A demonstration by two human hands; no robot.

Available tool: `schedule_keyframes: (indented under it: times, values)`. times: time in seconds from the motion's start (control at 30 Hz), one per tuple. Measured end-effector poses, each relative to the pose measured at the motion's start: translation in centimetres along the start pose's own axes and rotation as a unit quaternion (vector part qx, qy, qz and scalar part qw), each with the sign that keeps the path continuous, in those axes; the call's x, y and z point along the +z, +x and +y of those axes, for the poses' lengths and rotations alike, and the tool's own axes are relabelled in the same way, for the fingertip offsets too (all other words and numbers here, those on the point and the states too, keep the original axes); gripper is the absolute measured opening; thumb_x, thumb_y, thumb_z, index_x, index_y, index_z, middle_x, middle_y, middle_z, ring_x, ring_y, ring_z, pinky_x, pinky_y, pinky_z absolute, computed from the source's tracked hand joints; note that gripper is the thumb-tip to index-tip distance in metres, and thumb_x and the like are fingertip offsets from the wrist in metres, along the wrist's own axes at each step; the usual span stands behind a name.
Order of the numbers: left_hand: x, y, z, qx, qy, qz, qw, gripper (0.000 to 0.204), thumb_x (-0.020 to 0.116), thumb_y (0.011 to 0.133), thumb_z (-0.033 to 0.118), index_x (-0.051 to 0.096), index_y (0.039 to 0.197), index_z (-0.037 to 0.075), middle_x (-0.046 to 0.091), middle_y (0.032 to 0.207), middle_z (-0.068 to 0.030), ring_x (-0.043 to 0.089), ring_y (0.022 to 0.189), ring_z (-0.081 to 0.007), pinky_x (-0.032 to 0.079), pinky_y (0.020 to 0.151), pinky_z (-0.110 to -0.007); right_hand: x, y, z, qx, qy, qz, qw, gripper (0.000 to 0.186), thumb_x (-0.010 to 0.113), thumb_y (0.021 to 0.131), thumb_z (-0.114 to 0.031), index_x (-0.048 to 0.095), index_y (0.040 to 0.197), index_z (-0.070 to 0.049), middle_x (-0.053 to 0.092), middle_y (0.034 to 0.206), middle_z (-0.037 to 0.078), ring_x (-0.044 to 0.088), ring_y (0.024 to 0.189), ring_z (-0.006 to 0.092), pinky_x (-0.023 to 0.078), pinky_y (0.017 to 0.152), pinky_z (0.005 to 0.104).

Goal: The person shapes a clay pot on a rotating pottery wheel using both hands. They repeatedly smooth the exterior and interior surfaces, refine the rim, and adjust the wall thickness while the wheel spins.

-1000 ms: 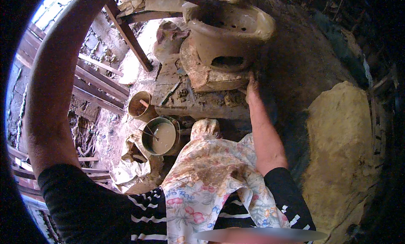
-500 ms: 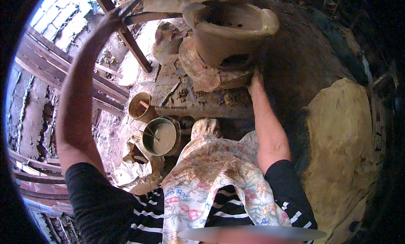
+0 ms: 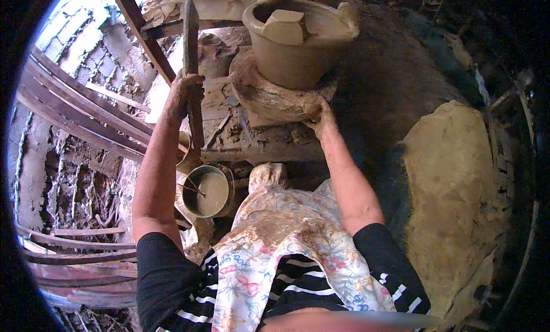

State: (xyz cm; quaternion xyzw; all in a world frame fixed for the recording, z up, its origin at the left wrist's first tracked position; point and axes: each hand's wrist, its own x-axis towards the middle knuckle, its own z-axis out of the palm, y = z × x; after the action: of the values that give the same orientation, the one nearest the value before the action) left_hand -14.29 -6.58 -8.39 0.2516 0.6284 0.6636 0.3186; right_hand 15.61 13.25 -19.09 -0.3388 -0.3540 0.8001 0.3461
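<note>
A large wet-clay stove (image 3: pixel 295 59), shaped like a thick-walled pot with raised lugs on its rim, stands upright on a round clay-caked turntable (image 3: pixel 263 97). My left hand (image 3: pixel 186 94), left of the stove and apart from it, is wrapped around a long flat wooden paddle (image 3: pixel 192 39) held roughly upright. Gripping the near right edge of the turntable is my right hand (image 3: pixel 321 114), its fingers partly hidden by the edge.
A clay-smeared low bench (image 3: pixel 252 140) holds a thin tool (image 3: pixel 219 130). Left of my lap stand a bucket of murky liquid (image 3: pixel 213 197) and a second container (image 3: pixel 183 148). Wooden slats (image 3: pixel 86 111) line the left; a tan sheet (image 3: pixel 452 200) lies right.
My left hand has come down and inward with the paddle. The stove has turned on the turntable: its side opening no longer shows. My right hand has shifted slightly left along the edge.
</note>
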Motion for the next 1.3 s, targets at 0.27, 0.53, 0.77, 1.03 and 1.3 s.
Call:
schedule_keyframes:
  times: [0.27, 0.53, 0.77, 1.03, 1.3]
  values:
    - [4.2, -1.2, 0.3, 0.007, -0.017, 0.0, 1.0, 0.025, 0.06, 0.08, 0.021, 0.053, 0.097, 0.004, 0.055, 0.071, -0.0048, 0.056, 0.06, -0.0181, 0.047, 0.053, -0.03, 1.1, -1.6, 0.0, -0.012, 0.041, -0.009, 0.999, 0.096, 0.066, 0.066, -0.058, 0.021, 0.14, -0.018, 0.019, 0.143, 0.011, 0.021, 0.129, 0.0329, 0.026, 0.1, 0.0584]
    - [4.6, -0.6, -0.3, -0.008, -0.014, -0.021, 1.0, 0.03, 0.054, 0.084, 0.023, 0.058, 0.103, 0.001, 0.058, 0.074, -0.007, 0.058, 0.063, -0.0201, 0.05, 0.059, -0.032, 2.3, -1.4, 1.1, 0.009, -0.035, -0.004, 0.999, 0.086, 0.068, 0.071, -0.048, 0.024, 0.138, -0.016, 0.03, 0.137, 0.014, 0.025, 0.128, 0.0322, 0.03, 0.096, 0.059]
    - [6.5, -1.2, -0.3, 0.037, -0.082, 0.017, 0.996, 0.033, 0.067, 0.071, 0.019, 0.05, 0.096, 0.006, 0.05, 0.069, -0.0045, 0.049, 0.051, -0.0163, 0.043, 0.045, -0.029, 1.3, -0.4, 1.8, 0.004, -0.028, -0.009, 1.0, 0.077, 0.065, 0.075, -0.046, 0.03, 0.135, -0.013, 0.031, 0.138, 0.011, 0.032, 0.124, 0.0303, 0.034, 0.095, 0.0553]
    - [7.7, 1.5, 0.3, 0.079, -0.103, 0.027, 0.991, 0.03, 0.067, 0.071, 0.015, 0.049, 0.094, 0.009, 0.048, 0.066, -0.0029, 0.047, 0.049, -0.0152, 0.04, 0.042, -0.028, 1.3, -0.2, 1.1, 0.018, -0.014, 0.002, 1.0, 0.071, 0.061, 0.079, -0.046, 0.033, 0.135, -0.013, 0.032, 0.138, 0.009, 0.032, 0.125, 0.029, 0.034, 0.096, 0.0533]
    - [8.4, 0.5, -0.3, 0.033, -0.127, 0.025, 0.991, 0.039, 0.068, 0.07, 0.014, 0.049, 0.103, 0.007, 0.052, 0.071, -0.0046, 0.046, 0.05, -0.0137, 0.039, 0.041, -0.028, 1.5, 0.3, -0.4, 0.012, -0.014, 0.01, 1.0, 0.07, 0.057, 0.081, -0.047, 0.029, 0.136, -0.013, 0.032, 0.138, 0.01, 0.032, 0.126, 0.0294, 0.029, 0.098, 0.0551]
